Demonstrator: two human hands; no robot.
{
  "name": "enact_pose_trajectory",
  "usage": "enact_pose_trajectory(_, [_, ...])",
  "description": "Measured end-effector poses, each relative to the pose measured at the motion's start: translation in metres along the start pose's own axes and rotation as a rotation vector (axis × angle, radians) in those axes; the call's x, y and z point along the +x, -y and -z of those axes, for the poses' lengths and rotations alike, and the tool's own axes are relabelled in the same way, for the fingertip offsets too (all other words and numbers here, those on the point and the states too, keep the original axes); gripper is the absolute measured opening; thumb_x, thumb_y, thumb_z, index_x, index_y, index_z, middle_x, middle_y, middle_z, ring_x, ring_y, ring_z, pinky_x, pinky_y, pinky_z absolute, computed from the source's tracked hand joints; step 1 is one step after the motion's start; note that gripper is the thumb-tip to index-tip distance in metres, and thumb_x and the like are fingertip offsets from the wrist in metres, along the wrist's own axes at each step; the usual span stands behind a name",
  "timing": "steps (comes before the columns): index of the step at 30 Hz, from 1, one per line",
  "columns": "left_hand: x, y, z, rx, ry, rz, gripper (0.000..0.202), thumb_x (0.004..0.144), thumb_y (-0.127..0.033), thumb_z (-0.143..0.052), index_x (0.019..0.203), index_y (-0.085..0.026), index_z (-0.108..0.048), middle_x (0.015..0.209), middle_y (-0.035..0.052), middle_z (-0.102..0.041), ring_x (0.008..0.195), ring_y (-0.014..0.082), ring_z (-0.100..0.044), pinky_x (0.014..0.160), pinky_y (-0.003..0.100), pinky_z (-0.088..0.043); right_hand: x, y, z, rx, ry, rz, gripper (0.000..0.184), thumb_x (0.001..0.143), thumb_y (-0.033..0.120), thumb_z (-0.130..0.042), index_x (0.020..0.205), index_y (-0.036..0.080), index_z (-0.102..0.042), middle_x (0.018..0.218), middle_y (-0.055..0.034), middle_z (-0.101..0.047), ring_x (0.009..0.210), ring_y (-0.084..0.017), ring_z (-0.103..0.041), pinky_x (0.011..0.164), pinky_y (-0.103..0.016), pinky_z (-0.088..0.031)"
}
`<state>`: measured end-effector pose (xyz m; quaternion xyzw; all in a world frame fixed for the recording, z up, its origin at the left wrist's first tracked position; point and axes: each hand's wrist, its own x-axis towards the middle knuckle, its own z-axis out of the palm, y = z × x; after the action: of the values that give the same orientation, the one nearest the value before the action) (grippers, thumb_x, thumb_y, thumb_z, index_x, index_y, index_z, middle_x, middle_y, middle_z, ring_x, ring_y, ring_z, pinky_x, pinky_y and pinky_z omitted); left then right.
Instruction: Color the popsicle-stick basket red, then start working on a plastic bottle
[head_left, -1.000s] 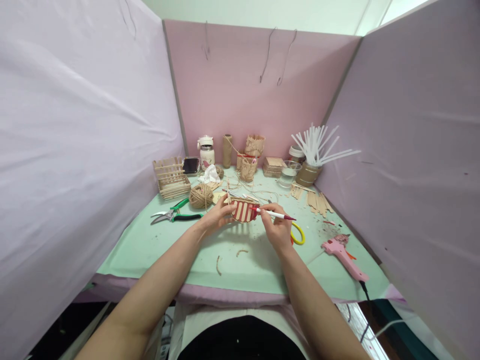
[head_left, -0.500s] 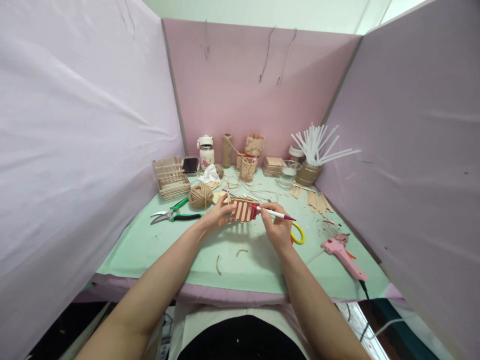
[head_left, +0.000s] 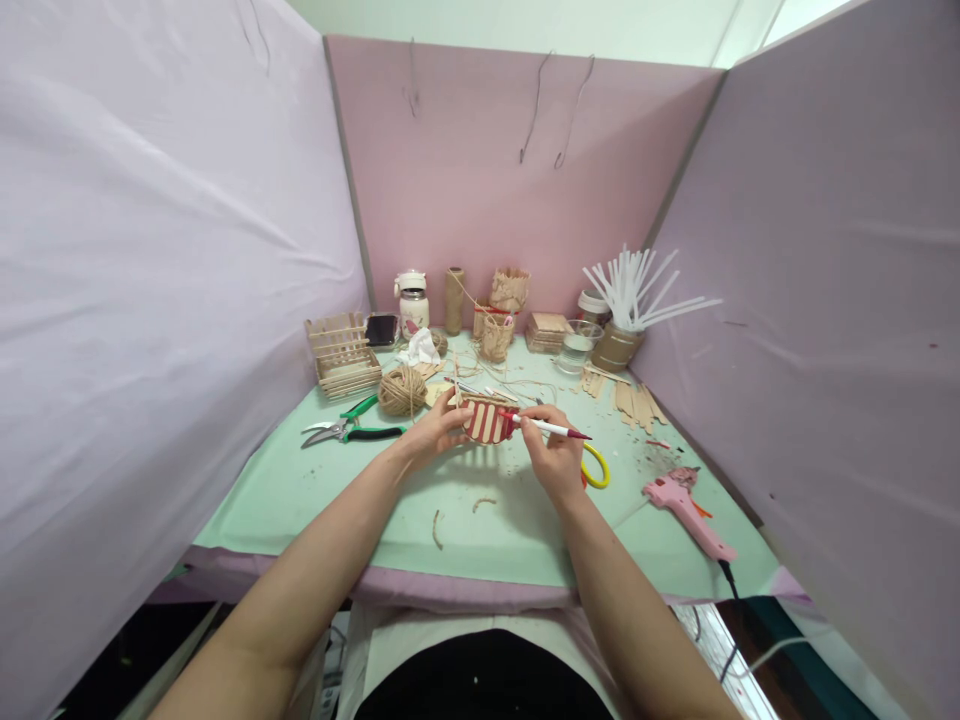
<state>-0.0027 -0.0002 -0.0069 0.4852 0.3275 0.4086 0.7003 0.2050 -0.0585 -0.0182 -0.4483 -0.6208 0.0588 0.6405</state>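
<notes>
My left hand (head_left: 433, 432) grips a small craft piece made of wooden sticks (head_left: 486, 420), striped red and pale, held just above the mint-green table (head_left: 300, 490). My right hand (head_left: 553, 455) pinches a white pen-like brush with a red tip (head_left: 551, 429). Its front end rests against the right side of the striped piece. Both hands are closed around what they hold, near the table's middle.
Green-handled pliers (head_left: 345, 430) and a twine ball (head_left: 402, 390) lie left of the hands. A pink glue gun (head_left: 686, 510) and a yellow ring (head_left: 597, 468) lie to the right. Stick crates, jars, a cup of white sticks (head_left: 622, 330) line the back. Pink partitions enclose three sides.
The brush end has shifted very slightly along the right edge of the striped piece; both hands stay in the same place.
</notes>
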Motion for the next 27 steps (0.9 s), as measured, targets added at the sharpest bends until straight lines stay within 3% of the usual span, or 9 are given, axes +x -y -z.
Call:
enact_pose_trajectory(8, [0.0002, 0.0001, 0.0, 0.0, -0.015, 0.007, 0.08, 0.069, -0.045, -0.095, 0.136, -0.026, -0.057, 0.138, 0.0146, -0.068, 0.117, 0.0277, -0.072, 0.098, 0.043, -0.059, -0.0003, -0.0022, -0.0011, 0.019, -0.011, 0.004, 0.017, 0.095, 0.036, -0.063, 0.085, 0.026, -0.072, 0.081, -0.0028, -0.076, 0.081, -0.024, -0.07, 0.08, -0.041, -0.054])
enact_pose_trajectory(27, [-0.0002, -0.0005, -0.0009, -0.015, -0.003, 0.006, 0.08, 0.068, -0.046, -0.097, 0.133, -0.023, -0.057, 0.137, 0.0163, -0.069, 0.108, 0.0244, -0.073, 0.088, 0.035, -0.06, -0.0017, -0.0048, -0.0008, 0.045, 0.017, -0.028, 0.015, 0.093, 0.033, -0.066, 0.08, 0.026, -0.071, 0.075, -0.0014, -0.072, 0.079, -0.023, -0.068, 0.077, -0.038, -0.052])
